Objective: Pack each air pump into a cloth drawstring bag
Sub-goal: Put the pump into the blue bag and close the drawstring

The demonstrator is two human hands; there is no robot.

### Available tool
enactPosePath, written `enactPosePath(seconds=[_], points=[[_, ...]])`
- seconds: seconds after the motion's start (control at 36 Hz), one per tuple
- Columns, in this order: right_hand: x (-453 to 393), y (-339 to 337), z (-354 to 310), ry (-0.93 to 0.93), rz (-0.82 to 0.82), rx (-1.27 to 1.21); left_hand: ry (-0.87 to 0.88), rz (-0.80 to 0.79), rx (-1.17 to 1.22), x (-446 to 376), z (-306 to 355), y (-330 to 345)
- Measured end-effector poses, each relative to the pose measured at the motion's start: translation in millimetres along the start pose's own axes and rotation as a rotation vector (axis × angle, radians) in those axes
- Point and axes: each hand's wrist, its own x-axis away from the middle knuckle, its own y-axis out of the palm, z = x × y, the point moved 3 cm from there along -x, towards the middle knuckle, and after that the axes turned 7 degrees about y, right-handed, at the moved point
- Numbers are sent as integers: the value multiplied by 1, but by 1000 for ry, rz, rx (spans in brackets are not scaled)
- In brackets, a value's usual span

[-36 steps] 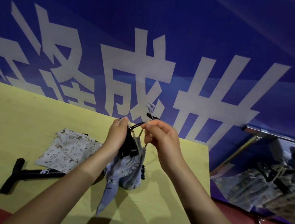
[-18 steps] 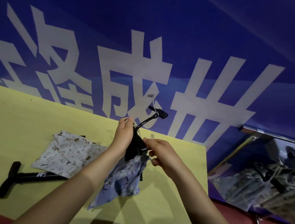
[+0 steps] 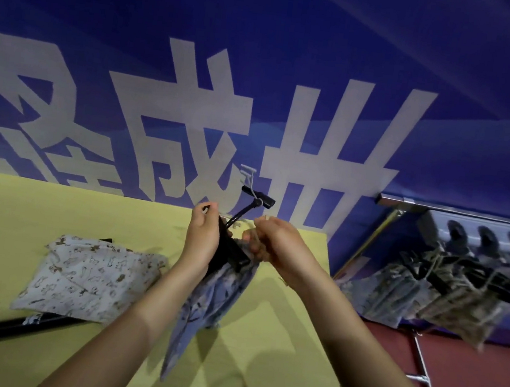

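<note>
At the far left a black air pump lies flat on the yellow bench, its long axis running from the T-handle at lower left up to the right, where its other end goes under a stack of printed cloth bags. The bench's left side has bare surface behind these. At centre the left hand grips the top of a second pump held upright over the bench, its hose nozzle pointing up and right toward the blue banner. A bluish drawstring bag hangs round its body, loose tail pointing down-left. The right hand, fingers curled, pinches the bag's mouth. The bench's right edge lies just right of the hands; beyond it, bagged pumps hang on a rack.
</note>
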Motion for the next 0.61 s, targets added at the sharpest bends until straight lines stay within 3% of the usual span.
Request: enactPosePath(seconds=[0.08,0.14,0.19,0.25,0.39,0.47,0.61], points=[[8,-20,-12,9,-14,357,34,-5,-21,7,6,12],[15,-36,-22,-13,50,668,57,-28,-51,12,9,22],[24,-56,-33,-78,117,829,83,-45,-55,19,14,33],[35,-77,-43,-151,115,804,84,-71,-32,27,19,48],[60,-121,-64,-328,-4,473,157,-77,-6,57,32,99],[66,-148,-63,-340,-98,291,210,-46,-1,78,37,142],[72,-214,-48,-351,-76,263,171,6,30,105,29,215]])
